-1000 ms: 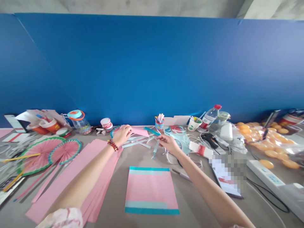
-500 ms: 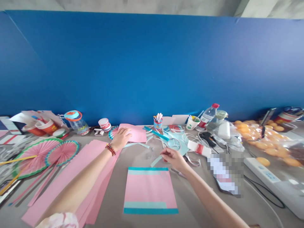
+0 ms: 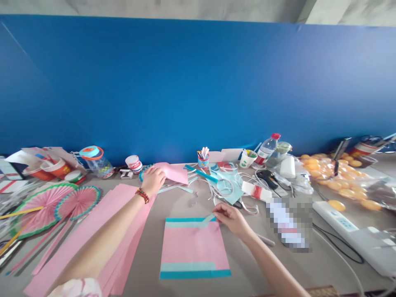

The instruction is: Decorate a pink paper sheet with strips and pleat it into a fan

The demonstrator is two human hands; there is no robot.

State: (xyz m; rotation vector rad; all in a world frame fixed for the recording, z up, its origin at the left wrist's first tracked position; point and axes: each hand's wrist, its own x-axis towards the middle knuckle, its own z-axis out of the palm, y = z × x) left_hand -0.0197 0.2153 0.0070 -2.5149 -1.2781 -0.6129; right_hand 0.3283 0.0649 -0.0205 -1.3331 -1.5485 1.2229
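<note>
My right hand [image 3: 229, 219] pinches a short light-blue paper strip [image 3: 208, 220] over the top right of a pink paper square [image 3: 192, 246]. That square lies flat on the table, with darker blue and light-blue bands along its top and bottom edges. The lower light-blue band stops short of the right edge. Farther back, my left hand [image 3: 154, 181] has its fingers closed over the left edge of a small pink paper sheet [image 3: 177, 173], which bulges up beside them. Its fingertips are partly hidden. Blue paper strips [image 3: 202, 174] lie to the right of that sheet.
Long pink sheets [image 3: 93, 222] lie under my left forearm, with pleated paper fans [image 3: 78, 202] farther left. Behind stand a stick cup [image 3: 203, 160], a paper cup [image 3: 248, 159] and a bottle [image 3: 267, 152]. A phone [image 3: 287, 227], a power strip [image 3: 335, 218] and bagged orange balls [image 3: 337, 177] are right.
My right hand has come nearer, bringing the light-blue strip over the square's top edge. The small pink sheet under my left hand now bulges upward more.
</note>
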